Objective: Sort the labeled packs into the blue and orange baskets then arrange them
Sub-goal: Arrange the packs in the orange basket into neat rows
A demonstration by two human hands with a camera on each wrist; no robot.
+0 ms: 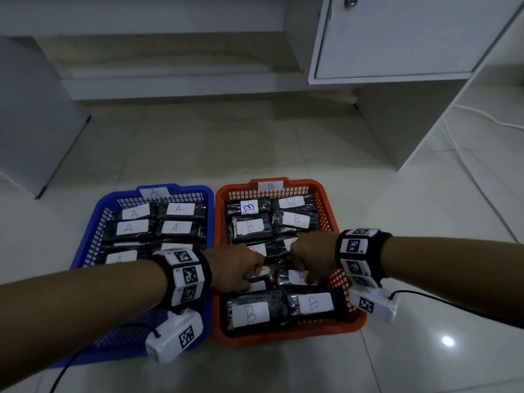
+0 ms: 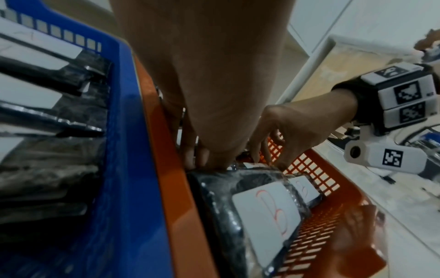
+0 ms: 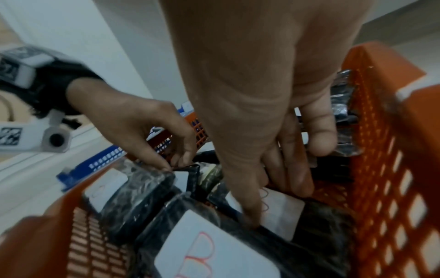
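Note:
The orange basket (image 1: 283, 337) marked B holds several black packs with white B labels, and both hands are down in its middle. My left hand (image 1: 241, 269) pinches the edge of a black pack (image 3: 190, 175) in the third row, fingertips (image 2: 197, 159) curled down onto it. My right hand (image 1: 309, 258) grips the neighbouring B pack (image 3: 281, 210), one finger on its label. Two B packs (image 1: 251, 310) (image 1: 314, 303) lie flat in the front row. The blue basket (image 1: 181, 190) marked A holds several A packs (image 1: 175, 226); its near part is hidden by my left forearm.
Both baskets stand side by side on a pale tiled floor. A white cabinet with a door (image 1: 397, 38) stands at the back right, a grey panel (image 1: 28, 109) at the left. A white cable (image 1: 482, 120) runs over the floor at the right.

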